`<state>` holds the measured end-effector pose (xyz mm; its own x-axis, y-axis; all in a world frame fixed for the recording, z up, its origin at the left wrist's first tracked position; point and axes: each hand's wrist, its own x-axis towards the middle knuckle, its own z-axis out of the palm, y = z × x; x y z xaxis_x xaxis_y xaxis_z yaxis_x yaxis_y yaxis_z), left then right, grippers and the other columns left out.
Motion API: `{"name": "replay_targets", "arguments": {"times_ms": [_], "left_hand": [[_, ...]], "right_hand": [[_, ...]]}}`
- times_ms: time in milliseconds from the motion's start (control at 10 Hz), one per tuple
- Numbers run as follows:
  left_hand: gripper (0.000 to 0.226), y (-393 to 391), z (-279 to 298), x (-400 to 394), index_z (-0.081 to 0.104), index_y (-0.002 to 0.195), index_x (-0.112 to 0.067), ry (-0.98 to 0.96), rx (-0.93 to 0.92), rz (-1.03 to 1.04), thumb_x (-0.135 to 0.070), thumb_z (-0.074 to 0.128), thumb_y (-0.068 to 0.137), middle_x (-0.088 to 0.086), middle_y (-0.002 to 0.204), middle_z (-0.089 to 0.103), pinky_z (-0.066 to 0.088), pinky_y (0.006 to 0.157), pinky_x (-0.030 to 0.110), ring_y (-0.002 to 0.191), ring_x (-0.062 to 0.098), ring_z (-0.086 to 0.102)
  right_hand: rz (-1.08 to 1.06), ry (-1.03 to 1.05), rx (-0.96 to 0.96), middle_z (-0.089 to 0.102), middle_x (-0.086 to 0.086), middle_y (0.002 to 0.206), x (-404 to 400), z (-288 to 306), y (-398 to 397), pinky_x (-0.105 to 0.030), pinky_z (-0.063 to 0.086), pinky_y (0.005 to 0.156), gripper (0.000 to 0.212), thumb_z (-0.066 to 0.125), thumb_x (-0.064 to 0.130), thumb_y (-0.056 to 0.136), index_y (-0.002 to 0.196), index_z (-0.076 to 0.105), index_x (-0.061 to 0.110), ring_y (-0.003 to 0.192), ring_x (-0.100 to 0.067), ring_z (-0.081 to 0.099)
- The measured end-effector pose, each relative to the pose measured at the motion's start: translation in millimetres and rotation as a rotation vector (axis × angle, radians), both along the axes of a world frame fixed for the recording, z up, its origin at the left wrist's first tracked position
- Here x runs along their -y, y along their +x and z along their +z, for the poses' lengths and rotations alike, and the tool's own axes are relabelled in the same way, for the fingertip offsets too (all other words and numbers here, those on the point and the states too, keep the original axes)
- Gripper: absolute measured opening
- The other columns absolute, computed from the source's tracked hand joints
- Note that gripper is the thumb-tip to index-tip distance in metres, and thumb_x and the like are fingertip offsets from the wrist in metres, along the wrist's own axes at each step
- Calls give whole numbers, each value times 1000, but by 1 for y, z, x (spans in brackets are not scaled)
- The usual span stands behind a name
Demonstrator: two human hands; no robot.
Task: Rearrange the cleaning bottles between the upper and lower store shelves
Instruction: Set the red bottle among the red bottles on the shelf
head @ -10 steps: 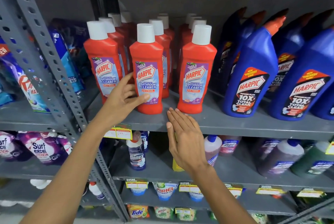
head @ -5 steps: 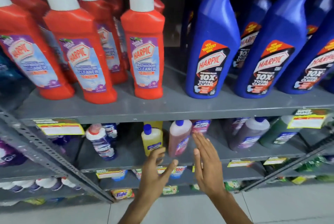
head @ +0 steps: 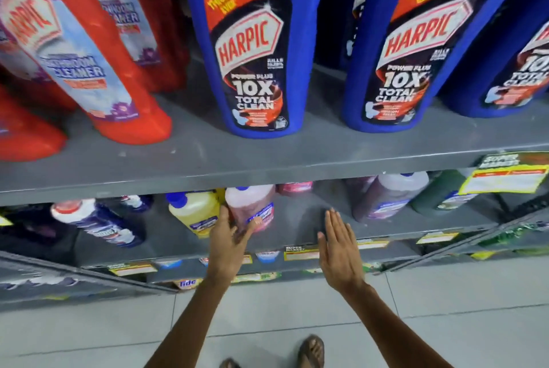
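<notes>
On the upper shelf point(head: 267, 160) stand red Harpic bathroom cleaner bottles point(head: 89, 70) at the left and blue Harpic toilet cleaner bottles point(head: 255, 64) at the middle and right. On the lower shelf point(head: 297, 231) a pink bottle point(head: 252, 204) with a blue cap stands beside a yellow bottle point(head: 193, 210). My left hand point(head: 228, 240) reaches the pink bottle, thumb and fingers spread against its front. To its right my right hand point(head: 338, 249) is flat with fingers together, holding nothing, at the lower shelf's front edge.
A dark blue bottle point(head: 98, 222) lies tilted at the lower left. A purple bottle point(head: 389, 195) and a green bottle point(head: 439, 192) stand at the lower right. Price tags point(head: 505, 174) hang on the shelf edges. Grey tiled floor point(head: 445, 323) and my sandalled feet are below.
My view has dropped and moved closer to the shelves. Both hands went from the upper shelf's front down to the lower shelf. My left hand now touches the pink bottle.
</notes>
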<state>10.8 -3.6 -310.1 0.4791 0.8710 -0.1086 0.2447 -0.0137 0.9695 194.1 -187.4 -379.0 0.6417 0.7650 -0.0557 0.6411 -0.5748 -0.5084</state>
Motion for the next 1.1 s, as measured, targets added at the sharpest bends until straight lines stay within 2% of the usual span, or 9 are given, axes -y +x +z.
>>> {"name": "replay_targets", "arguments": {"times_ms": [100, 200, 300, 400, 600, 700, 900, 1000, 1100], "left_hand": [[68, 0, -8, -10, 67, 120, -52, -90, 1, -50, 9, 76, 92, -30, 121, 78, 58, 105, 30, 115, -5, 73], [58, 8, -6, -14, 64, 135, -30, -111, -42, -152, 0, 81, 89, -10, 130, 79, 60, 101, 24, 128, 16, 71], [67, 19, -1, -12, 55, 147, -19, -109, -58, -236, 0, 82, 90, 2, 141, 73, 58, 99, 16, 130, 14, 70], [71, 38, 2, -4, 50, 151, -21, -129, -65, -325, 1, 81, 91, 7, 148, 67, 58, 100, 17, 132, 11, 68], [79, 54, -2, 4, 42, 160, -16, -174, -76, -385, -8, 82, 93, 7, 154, 62, 59, 106, 25, 141, 23, 62], [80, 55, -3, 6, 41, 161, -17, -175, -71, -372, -9, 82, 92, 7, 154, 62, 59, 105, 24, 141, 23, 61], [74, 51, -1, 16, 45, 156, -25, -188, -105, -364, -21, 83, 92, 1, 154, 62, 54, 115, 43, 140, 19, 62], [78, 38, 4, 32, 46, 152, -23, -82, -214, -290, -38, 87, 87, 3, 159, 57, 48, 121, 48, 145, 23, 55], [83, 22, 8, 48, 47, 154, -22, -20, -237, -193, -48, 85, 85, 5, 163, 52, 48, 120, 49, 147, 26, 51]], "right_hand": [[27, -44, 27, 20, -12, 179, 1, -12, 9, -46, 16, 140, 64, 25, 32, 110, 168, 22, 5, 169, -29, 20], [39, -64, 64, 20, -12, 180, 3, -19, 12, -47, 17, 139, 62, 25, 31, 112, 168, 22, 4, 169, -28, 18], [34, -64, 78, 24, -12, 179, 1, -19, 12, -48, 21, 138, 62, 21, 32, 112, 167, 25, 3, 168, -28, 21], [35, -85, 88, 22, -10, 180, 2, -20, 11, -45, 17, 139, 68, 8, 36, 109, 168, 23, 4, 169, -26, 17], [41, -98, 68, 16, -10, 181, 2, -22, 13, -45, 14, 140, 70, 1, 36, 108, 169, 18, 5, 170, -25, 11], [50, -114, 68, 14, -10, 181, 3, -23, 13, -45, 13, 140, 64, 8, 33, 112, 169, 16, 5, 170, -26, 9], [82, -137, 38, 11, -9, 182, 4, -19, 18, -42, 8, 141, 57, 25, 26, 117, 170, 14, 7, 171, -24, 7], [36, -58, -36, 21, -10, 180, 8, 1, 11, -41, 12, 140, 56, 31, 26, 117, 169, 21, 7, 170, -24, 16], [6, 96, -40, 28, -8, 178, 15, 16, -4, -40, 17, 139, 55, 34, 28, 117, 168, 26, 9, 168, -24, 23]]}}
